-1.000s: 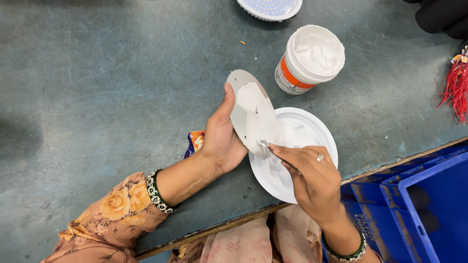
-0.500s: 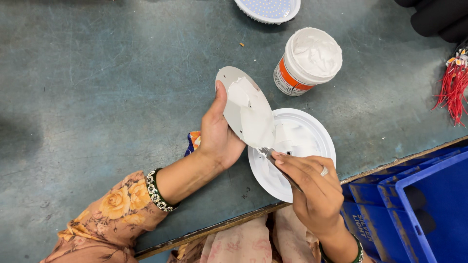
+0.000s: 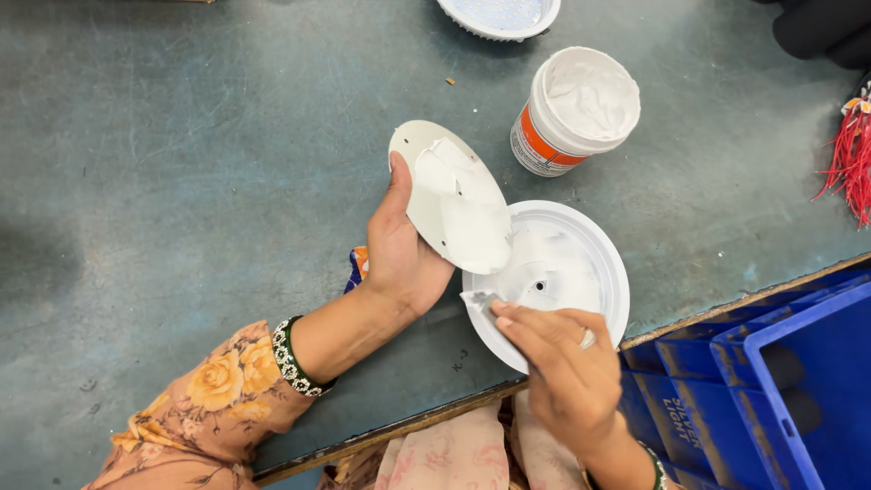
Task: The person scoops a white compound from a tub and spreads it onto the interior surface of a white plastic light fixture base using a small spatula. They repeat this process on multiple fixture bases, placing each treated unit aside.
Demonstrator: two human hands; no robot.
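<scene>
The left hand [image 3: 404,259] had its grip clamped on the edge of a thin round plate [image 3: 449,195], thumb along the rim at about 9 o'clock and the fingers hidden behind it. The plate stood tilted, its lower edge at 5 o'clock over the rim of a white round housing [image 3: 581,263] that lay flat on the table [image 3: 181,163]. A smear of white paste [image 3: 463,204] covered the middle of the plate. The plate looked stiff and light, and likely slippery wherever the paste reached, so the bare rim seemed the safest place to hold it.

The right hand [image 3: 562,372] had its fingertips pinched together on a small scraper [image 3: 479,304], pressed to the housing's edge at about 8 o'clock. The tool looked small and thin, easy to bend.

At 1 o'clock from the plate stood an open tub [image 3: 572,113] of the same paste, well apart. A blue crate [image 3: 780,381] sat at 4 o'clock, beyond the table's edge.
</scene>
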